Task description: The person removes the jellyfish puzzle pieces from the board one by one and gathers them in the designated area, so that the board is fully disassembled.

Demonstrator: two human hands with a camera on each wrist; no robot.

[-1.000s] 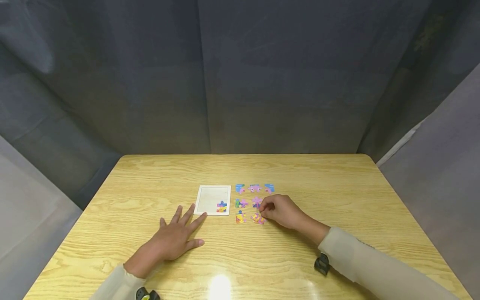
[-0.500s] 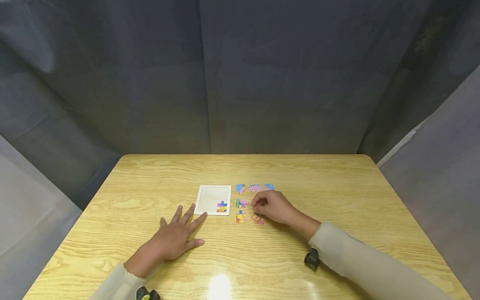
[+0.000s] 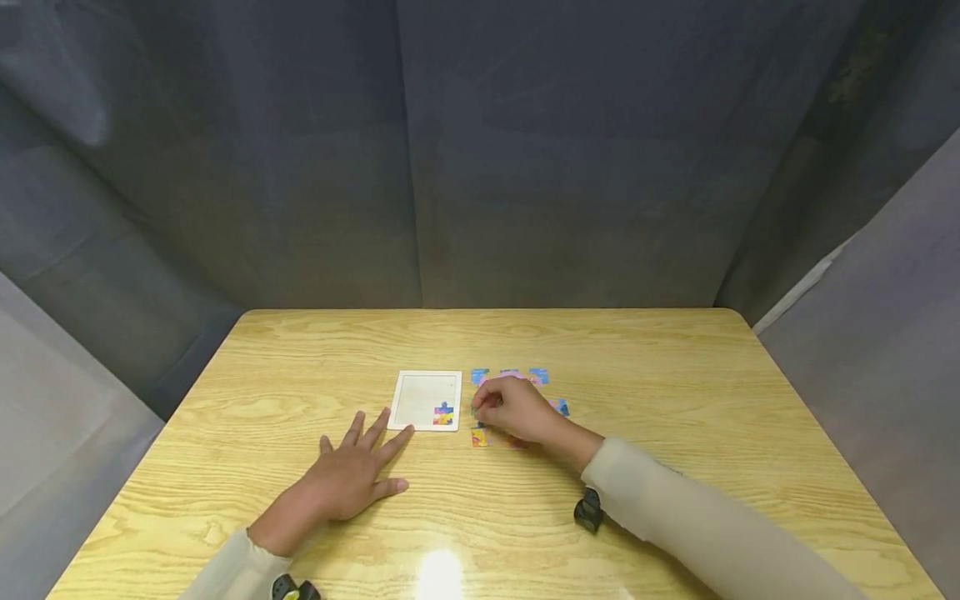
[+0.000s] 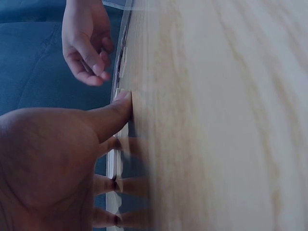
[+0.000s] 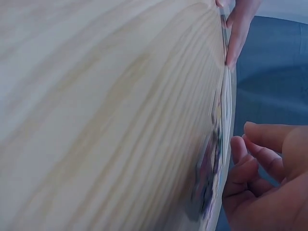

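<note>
My left hand (image 3: 348, 479) lies spread on the table, with fingertips at the lower left corner of a white-rimmed puzzle tray (image 3: 427, 375). One jigsaw piece (image 3: 444, 414) sits in the tray's lower right corner. Above the loose pieces just right of the tray is my right hand (image 3: 517, 408), its thumb and fingers loosely curled toward each other. Nothing shows between its fingertips in the right wrist view. Under it, a yellow piece (image 3: 480, 438) shows in the bottom row; the hand covers much of the middle row. In the left wrist view, the right hand (image 4: 89, 55) hangs above the table surface.
Blue-topped pieces, among them one at the left (image 3: 479, 375) and one at the right (image 3: 538, 375), form the back row. Another piece (image 3: 561, 407) peeks out beyond my right hand. Dark curtains (image 3: 555, 167) stand behind the wooden table (image 3: 300, 350).
My right hand has moved left across the loose pieces, from the middle of the group to its left column. The left hand and the tray have stayed in place.
</note>
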